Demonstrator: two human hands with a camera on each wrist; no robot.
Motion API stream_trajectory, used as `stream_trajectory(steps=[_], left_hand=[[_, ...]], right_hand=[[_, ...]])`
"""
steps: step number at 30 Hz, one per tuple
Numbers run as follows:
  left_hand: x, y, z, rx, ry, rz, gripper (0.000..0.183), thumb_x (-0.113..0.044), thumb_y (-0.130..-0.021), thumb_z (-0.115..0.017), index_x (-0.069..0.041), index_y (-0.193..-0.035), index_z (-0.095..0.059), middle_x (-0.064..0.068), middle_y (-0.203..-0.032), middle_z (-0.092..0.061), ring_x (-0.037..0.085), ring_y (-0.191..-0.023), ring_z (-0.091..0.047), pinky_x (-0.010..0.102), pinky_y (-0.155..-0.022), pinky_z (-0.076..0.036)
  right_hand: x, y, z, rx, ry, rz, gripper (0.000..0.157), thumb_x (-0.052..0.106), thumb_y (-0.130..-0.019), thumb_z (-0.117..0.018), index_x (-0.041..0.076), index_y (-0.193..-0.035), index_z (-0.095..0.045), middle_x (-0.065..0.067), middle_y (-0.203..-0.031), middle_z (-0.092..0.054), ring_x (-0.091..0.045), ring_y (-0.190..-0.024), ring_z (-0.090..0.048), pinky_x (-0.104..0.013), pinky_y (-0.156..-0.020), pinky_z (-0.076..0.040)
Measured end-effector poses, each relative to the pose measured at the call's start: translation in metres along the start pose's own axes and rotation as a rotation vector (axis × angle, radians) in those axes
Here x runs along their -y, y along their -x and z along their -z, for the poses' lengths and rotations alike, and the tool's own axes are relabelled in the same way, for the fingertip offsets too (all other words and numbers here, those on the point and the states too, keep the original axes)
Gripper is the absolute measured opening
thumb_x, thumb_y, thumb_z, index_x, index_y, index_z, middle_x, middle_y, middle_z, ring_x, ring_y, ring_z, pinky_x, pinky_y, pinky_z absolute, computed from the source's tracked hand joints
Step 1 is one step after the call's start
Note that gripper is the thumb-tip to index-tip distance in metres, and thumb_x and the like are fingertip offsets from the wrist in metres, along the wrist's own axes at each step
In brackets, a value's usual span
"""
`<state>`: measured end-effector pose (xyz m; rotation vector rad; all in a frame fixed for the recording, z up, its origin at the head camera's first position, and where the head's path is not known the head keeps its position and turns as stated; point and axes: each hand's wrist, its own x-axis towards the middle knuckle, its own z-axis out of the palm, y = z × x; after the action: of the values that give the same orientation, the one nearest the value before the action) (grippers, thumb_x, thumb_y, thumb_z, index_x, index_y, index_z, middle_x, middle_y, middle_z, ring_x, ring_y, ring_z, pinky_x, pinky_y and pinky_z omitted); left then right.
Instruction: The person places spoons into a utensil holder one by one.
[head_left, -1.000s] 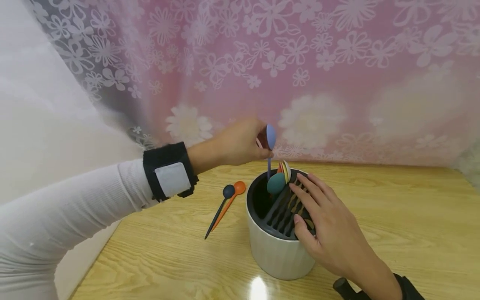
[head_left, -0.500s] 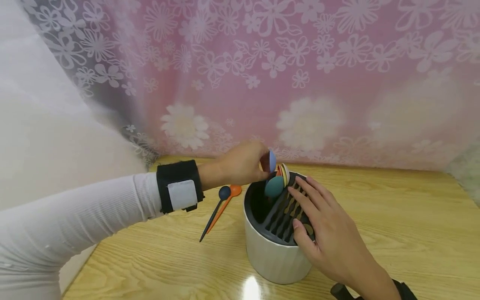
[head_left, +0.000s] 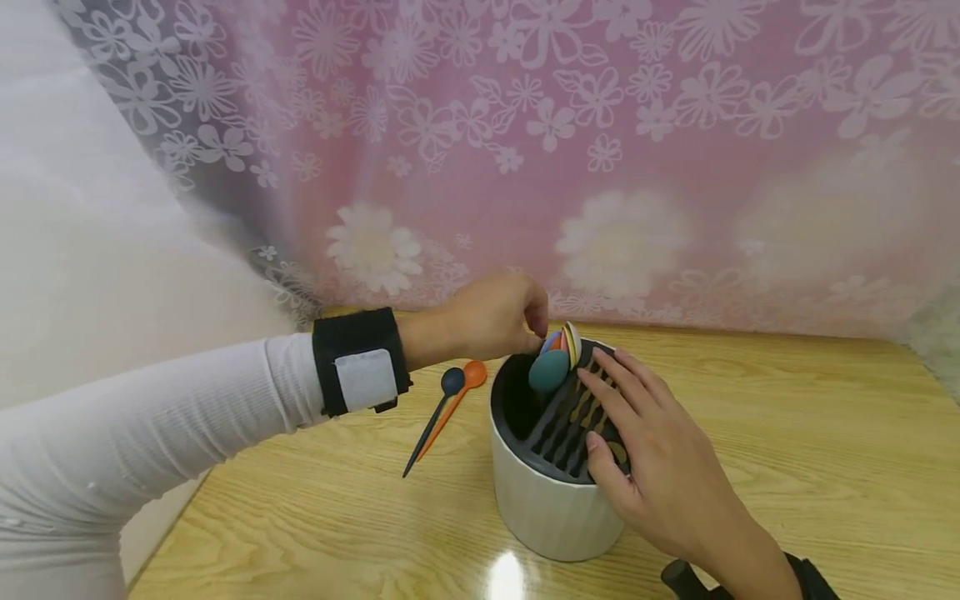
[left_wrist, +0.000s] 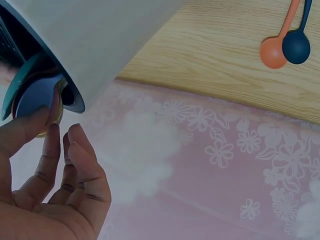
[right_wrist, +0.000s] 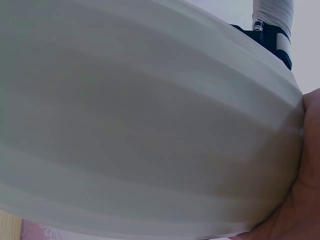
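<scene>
A white ribbed utensil holder [head_left: 558,521] with a black slotted top [head_left: 517,433] stands on the table. Several spoons are gathered upright in its opening: a teal spoon [head_left: 549,372] in front, then orange, yellow and white ones. Among them is a periwinkle spoon [left_wrist: 35,97], low against the others. My left hand [head_left: 487,317] pinches this spoon's bowl at the far rim, thumb on the bowl's face and forefinger at its edge; the other fingers curve loosely. My right hand [head_left: 663,450] rests on the holder's right side, fingers extended over the slots and palm against the wall.
On the wood-grain table [head_left: 315,500], left of the holder, a navy spoon [head_left: 435,417] and an orange spoon [head_left: 461,400] lie crossed. A pink floral curtain [head_left: 465,183] hangs along the table's back edge, with a white surface at left.
My left hand has lowered the periwinkle spoon into the holder, and its bowl now sits beside the other spoons. The right hand has stayed on the holder.
</scene>
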<state>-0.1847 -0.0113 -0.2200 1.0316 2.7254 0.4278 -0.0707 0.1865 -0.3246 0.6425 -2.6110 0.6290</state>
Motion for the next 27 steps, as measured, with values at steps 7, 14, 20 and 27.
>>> stream_trajectory(steps=[7, 14, 20, 27], left_hand=[[0.020, 0.002, -0.002, -0.038, 0.062, 0.037, 0.010, -0.015, -0.095, -0.070, -0.006, -0.092, -0.070, 0.007, -0.098, -0.068, 0.020, -0.083, -0.061, 0.032, -0.075, -0.050], [0.094, 0.013, -0.034, -0.005, 0.075, 0.163, 0.012, -0.013, -0.095, -0.067, -0.005, -0.086, -0.068, 0.005, -0.080, -0.064, 0.016, -0.066, -0.053, 0.028, -0.064, -0.044], [0.142, 0.018, -0.089, 0.119, 0.171, 0.335, 0.013, -0.015, -0.095, -0.068, -0.004, -0.087, -0.068, 0.010, -0.076, -0.069, 0.021, -0.066, -0.064, 0.025, -0.058, -0.045], [0.166, 0.014, -0.137, 0.134, 0.170, 0.416, 0.027, -0.013, -0.091, -0.072, -0.005, -0.066, -0.066, 0.000, -0.054, -0.058, 0.012, -0.048, -0.053, 0.019, -0.050, -0.037]], right_hand=[[-0.001, 0.001, 0.000, -0.004, -0.003, 0.001, 0.050, 0.018, -0.093, -0.057, 0.011, -0.143, -0.055, -0.008, -0.158, -0.039, -0.031, -0.146, -0.032, -0.057, -0.106, -0.037], [-0.002, 0.000, 0.001, -0.029, -0.004, 0.020, 0.051, 0.017, -0.092, -0.057, 0.010, -0.142, -0.056, -0.009, -0.157, -0.041, -0.031, -0.146, -0.033, -0.056, -0.106, -0.037], [-0.004, 0.000, 0.005, -0.013, 0.003, 0.005, 0.051, 0.018, -0.092, -0.056, 0.010, -0.143, -0.055, -0.009, -0.157, -0.040, -0.032, -0.146, -0.033, -0.057, -0.107, -0.037], [-0.002, 0.002, 0.004, 0.021, -0.014, -0.012, 0.051, 0.020, -0.093, -0.055, 0.011, -0.143, -0.054, -0.008, -0.159, -0.038, -0.031, -0.147, -0.031, -0.058, -0.108, -0.037]])
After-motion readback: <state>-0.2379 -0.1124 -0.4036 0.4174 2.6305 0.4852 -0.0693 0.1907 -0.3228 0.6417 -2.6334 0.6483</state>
